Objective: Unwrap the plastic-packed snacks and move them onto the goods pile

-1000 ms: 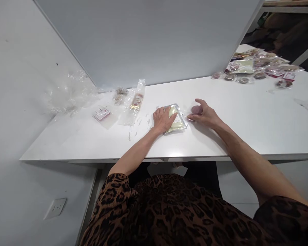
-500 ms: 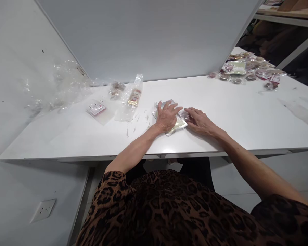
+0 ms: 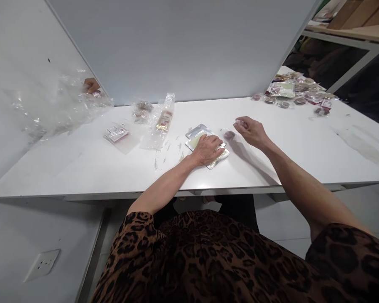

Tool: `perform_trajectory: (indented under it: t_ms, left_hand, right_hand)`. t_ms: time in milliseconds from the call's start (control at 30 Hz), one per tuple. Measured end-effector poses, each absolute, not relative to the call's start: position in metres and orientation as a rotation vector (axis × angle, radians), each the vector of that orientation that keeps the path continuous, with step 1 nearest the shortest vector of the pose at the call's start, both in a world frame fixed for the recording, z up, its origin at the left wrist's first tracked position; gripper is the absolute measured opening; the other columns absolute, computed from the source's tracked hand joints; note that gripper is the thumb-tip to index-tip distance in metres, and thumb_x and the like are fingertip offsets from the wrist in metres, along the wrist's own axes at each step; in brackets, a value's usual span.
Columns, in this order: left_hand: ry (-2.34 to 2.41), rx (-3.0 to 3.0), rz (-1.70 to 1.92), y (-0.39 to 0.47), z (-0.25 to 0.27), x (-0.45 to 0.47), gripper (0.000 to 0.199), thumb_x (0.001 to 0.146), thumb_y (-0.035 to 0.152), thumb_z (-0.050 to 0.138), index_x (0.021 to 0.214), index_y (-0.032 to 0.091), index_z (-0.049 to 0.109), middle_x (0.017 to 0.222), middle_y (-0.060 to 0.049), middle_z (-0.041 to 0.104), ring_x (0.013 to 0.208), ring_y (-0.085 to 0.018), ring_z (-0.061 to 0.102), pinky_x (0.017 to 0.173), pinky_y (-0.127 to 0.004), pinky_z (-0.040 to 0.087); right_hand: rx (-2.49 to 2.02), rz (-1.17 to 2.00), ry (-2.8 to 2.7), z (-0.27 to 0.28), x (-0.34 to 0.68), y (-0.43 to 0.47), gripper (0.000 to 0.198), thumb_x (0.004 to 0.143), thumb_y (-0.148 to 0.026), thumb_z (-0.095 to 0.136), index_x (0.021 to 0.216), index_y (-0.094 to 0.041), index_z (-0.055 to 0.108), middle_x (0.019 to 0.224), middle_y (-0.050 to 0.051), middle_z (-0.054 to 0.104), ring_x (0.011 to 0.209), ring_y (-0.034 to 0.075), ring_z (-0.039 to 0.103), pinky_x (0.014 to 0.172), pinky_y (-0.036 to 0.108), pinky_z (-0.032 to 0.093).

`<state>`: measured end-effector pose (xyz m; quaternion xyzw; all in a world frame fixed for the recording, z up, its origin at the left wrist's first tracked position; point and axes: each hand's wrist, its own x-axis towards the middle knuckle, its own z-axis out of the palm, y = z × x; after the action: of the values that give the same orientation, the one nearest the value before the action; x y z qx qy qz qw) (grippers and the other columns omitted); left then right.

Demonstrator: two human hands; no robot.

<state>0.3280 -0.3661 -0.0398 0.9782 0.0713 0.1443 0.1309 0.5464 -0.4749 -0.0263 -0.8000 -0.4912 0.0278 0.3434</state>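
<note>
- hands first: left hand lies flat, fingers spread, pressing down on the flat silver pouch near the front edge of the white table; it grips nothing, it only pins.
- right hand is lifted just right of the pouch, fingertips pinched together on something small and pale; what it is i cannot tell.
- small dark round sweet in clear wrap lies on the table between the pouch and the right hand, just beside the pouch's right edge, touching neither hand.
- step in hand, as i judge it: holding the pouch steady while loose wrapped pieces are handled beside it. the next move would call for a light pinch on slippery film and steady downward pressure from the left hand, since the pouch looks smooth enough to slide on the glossy tabletop.
- pouch: rectangular, thin, foil-edged with a pale yellowish-green face; a second similar sheet seems to peek out beneath it.
- left of the pouch: a long clear sleeve with a brown and red label, a small flat packet with pink print, and crumpled clear plastic film that another person's hand touches.
- far right of the pouch: a heap of mixed wrapped snacks, crinkly and shiny.
</note>
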Motion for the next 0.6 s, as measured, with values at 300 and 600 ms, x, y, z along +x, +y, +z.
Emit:
perform_trajectory:
  t_ms: [300, 600]
  left_hand:
    - [0.177, 2.83, 0.42, -0.363, -0.043, 0.33, 0.032, 0.107, 0.035, 0.048, 0.126, 0.02, 0.068, 0.132, -0.011, 0.072, 0.128, -0.024, 0.062, 0.124, -0.046, 0.031]
    - [0.208, 2.859, 0.404, -0.36, -0.042, 0.324, 0.031, 0.106, 0.035, 0.05, 0.126, 0.02, 0.069, 0.136, -0.012, 0.071, 0.133, -0.024, 0.061, 0.123, -0.046, 0.034]
  right_hand:
    - [-2.148, 0.224, -1.773, -0.048, 0.527, -0.453, 0.059, 0.094, -0.039, 0.048, 0.145, -0.011, 0.047, 0.148, 0.028, 0.053, 0.136, 0.044, 0.052, 0.112, 0.063, 0.046]
    - [-2.011, 0.296, -1.378, -0.035, 0.544, -0.462, 0.037, 0.07, -0.028, 0.068, 0.105, -0.023, 0.058, 0.09, 0.012, 0.067, 0.093, 0.035, 0.067, 0.092, 0.057, 0.058]
